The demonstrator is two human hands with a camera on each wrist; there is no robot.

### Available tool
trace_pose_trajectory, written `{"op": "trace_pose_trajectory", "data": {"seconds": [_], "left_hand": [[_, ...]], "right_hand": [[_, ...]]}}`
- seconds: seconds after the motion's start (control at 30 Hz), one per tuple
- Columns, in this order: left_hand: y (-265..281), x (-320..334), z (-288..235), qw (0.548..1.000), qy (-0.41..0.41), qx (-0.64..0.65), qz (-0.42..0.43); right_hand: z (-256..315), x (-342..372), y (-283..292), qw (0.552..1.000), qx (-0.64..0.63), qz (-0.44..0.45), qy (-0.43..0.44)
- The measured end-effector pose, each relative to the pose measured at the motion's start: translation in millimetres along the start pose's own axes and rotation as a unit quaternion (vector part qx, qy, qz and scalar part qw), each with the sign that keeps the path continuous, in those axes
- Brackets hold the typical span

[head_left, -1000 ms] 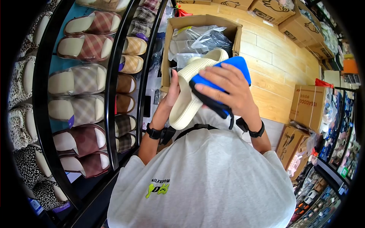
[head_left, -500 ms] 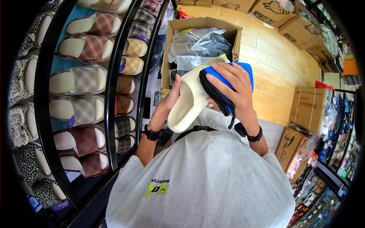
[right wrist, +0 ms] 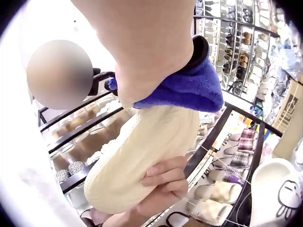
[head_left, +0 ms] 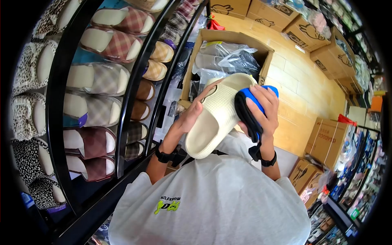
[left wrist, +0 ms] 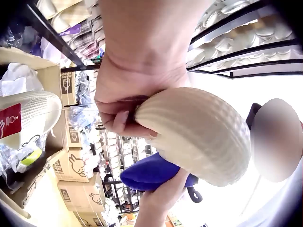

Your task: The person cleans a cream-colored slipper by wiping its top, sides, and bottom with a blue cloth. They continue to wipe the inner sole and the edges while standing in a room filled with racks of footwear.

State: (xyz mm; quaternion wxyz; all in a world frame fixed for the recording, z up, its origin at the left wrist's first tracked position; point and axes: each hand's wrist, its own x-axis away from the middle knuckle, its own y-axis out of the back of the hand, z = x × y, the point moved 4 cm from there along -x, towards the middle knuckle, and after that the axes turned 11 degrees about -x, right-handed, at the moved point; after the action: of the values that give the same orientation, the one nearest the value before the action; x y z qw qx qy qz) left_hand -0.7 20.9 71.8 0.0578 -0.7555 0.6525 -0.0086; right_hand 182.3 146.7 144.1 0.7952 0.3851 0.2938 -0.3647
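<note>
"So, where's the cream slipper (head_left: 212, 122)?"

"Raised between both hands, heel end by the shirt (head_left: 212, 196), toe end towards the cardboard box (head_left: 228, 36); its long axis slants away and rightward."

"And the hands?"

"Left hand (head_left: 190, 116) curls its fingers round the side. Right hand (head_left: 267, 114) grips the fuzzy blue pad (left wrist: 147, 174) beside the strap."

"Any room?"

"Black rack (head_left: 55, 118) hems the left; wooden floor (head_left: 318, 81) stretches out beyond the right hand."
</note>
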Motion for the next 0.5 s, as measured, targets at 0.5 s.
{"op": "trace_pose_trajectory", "data": {"seconds": [0.5], "left_hand": [[28, 59, -13, 0.990, -0.007, -0.024, -0.141]], "right_hand": [[25, -52, -38, 0.983, -0.083, 0.125, 0.109]]}}
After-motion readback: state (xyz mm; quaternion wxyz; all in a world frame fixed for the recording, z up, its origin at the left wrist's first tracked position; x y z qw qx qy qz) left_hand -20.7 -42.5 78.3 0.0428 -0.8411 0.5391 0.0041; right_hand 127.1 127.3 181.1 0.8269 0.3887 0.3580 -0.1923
